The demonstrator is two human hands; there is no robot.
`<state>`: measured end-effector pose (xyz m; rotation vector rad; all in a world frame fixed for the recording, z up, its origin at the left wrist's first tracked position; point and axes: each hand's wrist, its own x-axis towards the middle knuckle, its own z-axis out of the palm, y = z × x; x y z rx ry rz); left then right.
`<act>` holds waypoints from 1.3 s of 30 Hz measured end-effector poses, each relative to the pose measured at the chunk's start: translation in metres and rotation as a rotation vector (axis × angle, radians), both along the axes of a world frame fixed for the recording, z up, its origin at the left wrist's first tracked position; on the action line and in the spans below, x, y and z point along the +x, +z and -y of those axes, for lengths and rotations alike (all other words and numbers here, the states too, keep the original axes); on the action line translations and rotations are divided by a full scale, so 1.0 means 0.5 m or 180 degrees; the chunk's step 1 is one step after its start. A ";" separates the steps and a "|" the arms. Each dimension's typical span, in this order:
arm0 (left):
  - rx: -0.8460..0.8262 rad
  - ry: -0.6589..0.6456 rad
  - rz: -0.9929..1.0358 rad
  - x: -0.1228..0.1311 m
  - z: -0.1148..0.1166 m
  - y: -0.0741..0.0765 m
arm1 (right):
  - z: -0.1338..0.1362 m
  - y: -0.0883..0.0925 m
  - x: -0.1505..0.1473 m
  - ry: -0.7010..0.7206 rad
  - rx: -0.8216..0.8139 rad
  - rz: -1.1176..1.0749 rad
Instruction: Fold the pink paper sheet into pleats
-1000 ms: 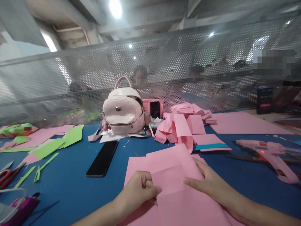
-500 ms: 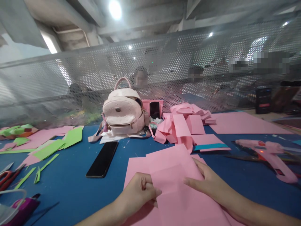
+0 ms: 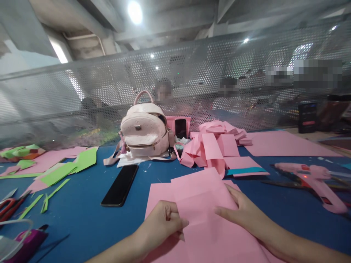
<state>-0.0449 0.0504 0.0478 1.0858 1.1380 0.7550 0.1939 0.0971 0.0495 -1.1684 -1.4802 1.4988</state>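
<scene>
Between my hands is a folded sheet of pink paper (image 3: 201, 208), tilted up over another pink sheet (image 3: 157, 195) on the blue table. My left hand (image 3: 164, 223) pinches its left edge, thumb in front and the other fingers curled behind. On the right side, my right hand (image 3: 240, 208) grips the same sheet, with the thumb on its face and the fingers partly hidden behind it. Faint crease lines cross the paper. Just beyond it lies a pink piece with a blue strip (image 3: 245, 171).
A black phone (image 3: 120, 185) lies left of my hands. A pale backpack (image 3: 145, 129) and heaped pink paper strips (image 3: 214, 144) stand behind. At right rests a pink glue gun (image 3: 315, 182); at left are red-handled scissors (image 3: 12, 208), green paper (image 3: 59, 173) and a purple object (image 3: 30, 243).
Almost nothing differs. Both hands keep their hold on the pink paper, and the whole view has shifted very slightly.
</scene>
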 end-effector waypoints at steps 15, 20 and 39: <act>0.0035 0.0038 0.0069 0.008 0.006 -0.020 | -0.001 -0.005 0.006 -0.0134 0.0059 0.0002; 0.0091 0.0057 0.0001 0.008 0.009 -0.021 | -0.002 -0.011 0.005 -0.0207 0.0142 -0.0031; -0.0069 -0.0066 -0.0201 0.018 0.012 -0.025 | 0.002 -0.002 0.000 -0.0387 -0.0322 -0.0795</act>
